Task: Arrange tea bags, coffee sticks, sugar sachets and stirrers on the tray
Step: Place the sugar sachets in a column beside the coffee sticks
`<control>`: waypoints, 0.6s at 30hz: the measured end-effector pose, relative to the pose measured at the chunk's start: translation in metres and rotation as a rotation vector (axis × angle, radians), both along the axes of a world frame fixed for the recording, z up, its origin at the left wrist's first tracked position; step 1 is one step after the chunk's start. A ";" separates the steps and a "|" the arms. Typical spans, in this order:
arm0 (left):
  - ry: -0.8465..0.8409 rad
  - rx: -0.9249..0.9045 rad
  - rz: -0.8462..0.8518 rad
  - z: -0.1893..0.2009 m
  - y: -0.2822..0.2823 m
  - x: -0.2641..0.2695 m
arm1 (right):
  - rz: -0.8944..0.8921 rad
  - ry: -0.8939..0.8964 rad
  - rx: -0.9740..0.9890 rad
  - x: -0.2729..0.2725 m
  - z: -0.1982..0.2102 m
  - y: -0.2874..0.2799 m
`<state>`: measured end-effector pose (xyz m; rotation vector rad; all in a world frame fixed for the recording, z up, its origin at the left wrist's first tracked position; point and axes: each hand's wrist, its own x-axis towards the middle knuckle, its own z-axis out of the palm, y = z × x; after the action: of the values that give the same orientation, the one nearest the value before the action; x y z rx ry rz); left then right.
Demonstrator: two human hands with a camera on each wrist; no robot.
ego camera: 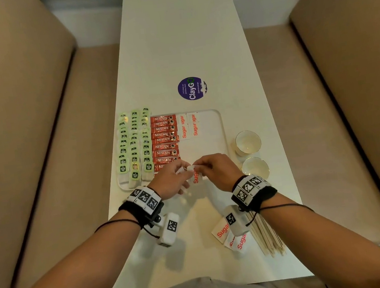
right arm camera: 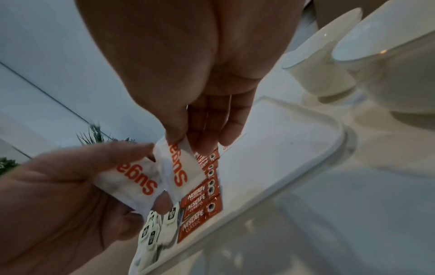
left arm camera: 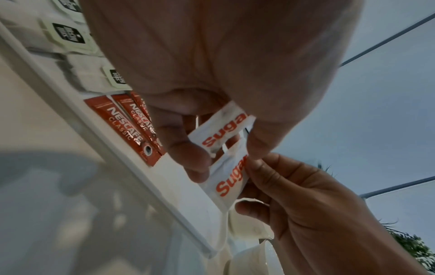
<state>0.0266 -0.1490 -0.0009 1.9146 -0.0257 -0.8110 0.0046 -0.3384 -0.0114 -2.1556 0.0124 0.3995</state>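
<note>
Over the near edge of the white tray [ego camera: 221, 124], my left hand [ego camera: 183, 172] and right hand [ego camera: 198, 167] meet, each pinching a white sugar sachet [ego camera: 196, 176] with red lettering. In the left wrist view my left hand [left arm camera: 226, 148] pinches the upper sachet [left arm camera: 223, 128], and the other hand holds the lower sachet [left arm camera: 229, 178]. The right hand [right arm camera: 200, 139] pinches its sachet [right arm camera: 181, 167] by the top edge. The two sachets overlap. On the tray lie rows of tea bags [ego camera: 133, 147], red coffee sticks [ego camera: 165, 140] and sugar sachets [ego camera: 189, 125].
Loose sugar sachets [ego camera: 223, 230] and a bundle of wooden stirrers [ego camera: 267, 233] lie on the table under my right wrist. Two white cups [ego camera: 248, 141] [ego camera: 255, 167] stand right of the tray. A round purple sticker [ego camera: 192, 88] lies beyond it. Padded benches flank the narrow table.
</note>
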 end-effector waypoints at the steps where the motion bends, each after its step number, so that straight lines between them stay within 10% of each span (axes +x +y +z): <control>1: -0.031 0.005 0.010 0.000 0.000 0.002 | -0.015 -0.009 0.000 0.003 0.000 0.001; 18: -0.015 0.023 0.159 -0.004 0.004 0.052 | -0.126 0.082 0.028 0.033 -0.022 0.005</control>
<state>0.0786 -0.1445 -0.0046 1.9175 0.1257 -0.6930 0.0377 -0.3331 -0.0339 -2.0964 0.1863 0.4116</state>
